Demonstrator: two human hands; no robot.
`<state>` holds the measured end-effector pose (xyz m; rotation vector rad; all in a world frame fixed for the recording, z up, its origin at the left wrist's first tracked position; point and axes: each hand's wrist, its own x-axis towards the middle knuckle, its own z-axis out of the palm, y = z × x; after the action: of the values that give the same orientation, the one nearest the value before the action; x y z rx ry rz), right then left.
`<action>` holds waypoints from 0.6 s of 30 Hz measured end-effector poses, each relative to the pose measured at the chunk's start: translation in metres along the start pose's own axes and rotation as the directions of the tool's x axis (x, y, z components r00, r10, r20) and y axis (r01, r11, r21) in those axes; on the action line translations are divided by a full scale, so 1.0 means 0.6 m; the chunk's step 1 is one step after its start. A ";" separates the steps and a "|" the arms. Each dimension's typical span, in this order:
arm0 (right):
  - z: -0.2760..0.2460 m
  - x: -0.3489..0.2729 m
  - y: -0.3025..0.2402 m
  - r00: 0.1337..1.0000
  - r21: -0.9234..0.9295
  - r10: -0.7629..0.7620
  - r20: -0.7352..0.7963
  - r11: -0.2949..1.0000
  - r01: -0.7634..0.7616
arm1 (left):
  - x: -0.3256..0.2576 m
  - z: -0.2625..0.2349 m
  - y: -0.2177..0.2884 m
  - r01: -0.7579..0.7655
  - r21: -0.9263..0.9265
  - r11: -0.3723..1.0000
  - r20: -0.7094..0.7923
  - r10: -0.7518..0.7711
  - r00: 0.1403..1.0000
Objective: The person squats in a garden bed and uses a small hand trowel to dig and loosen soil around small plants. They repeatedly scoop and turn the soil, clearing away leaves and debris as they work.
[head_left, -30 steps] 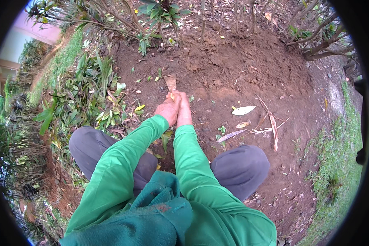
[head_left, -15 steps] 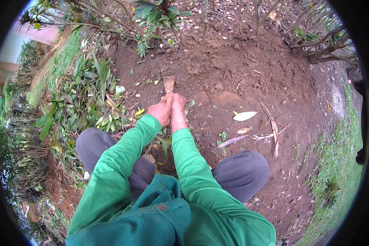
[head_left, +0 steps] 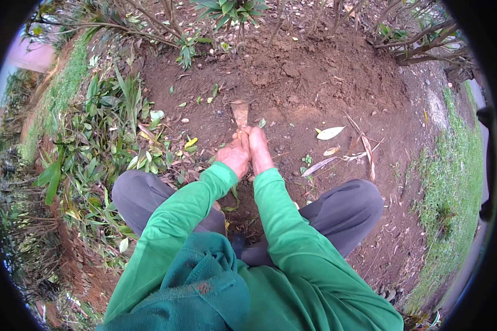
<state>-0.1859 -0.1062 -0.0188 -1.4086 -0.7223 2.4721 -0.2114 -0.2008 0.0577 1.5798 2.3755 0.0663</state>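
Almost straight ahead points flat-bladed tool [head_left: 239, 113], long axis fore-and-aft; left hand [head_left: 235, 156], right hand [head_left: 258, 147] clasping it.

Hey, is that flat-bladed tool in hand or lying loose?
In hand: its brown blade juts forward from the left hand and right hand, closed together.
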 end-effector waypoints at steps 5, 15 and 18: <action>-0.070 -0.088 0.054 0.976 0.171 0.153 -0.154 0.977 -0.126 | -0.084 0.017 0.057 -0.098 -0.037 0.995 0.106 0.101 0.989; -0.060 -0.074 0.034 0.982 -0.078 0.012 -0.190 0.997 -0.027 | -0.051 0.023 0.052 -0.066 0.025 0.998 0.139 0.062 0.988; -0.066 -0.041 0.031 0.987 0.010 -0.079 -0.142 0.997 0.081 | -0.024 0.051 0.042 -0.021 -0.050 0.999 0.127 0.027 0.992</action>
<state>-0.1380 -0.1200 -0.0268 -1.5004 -0.7126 2.2856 -0.1752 -0.2076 0.0363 1.5429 2.2411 0.0269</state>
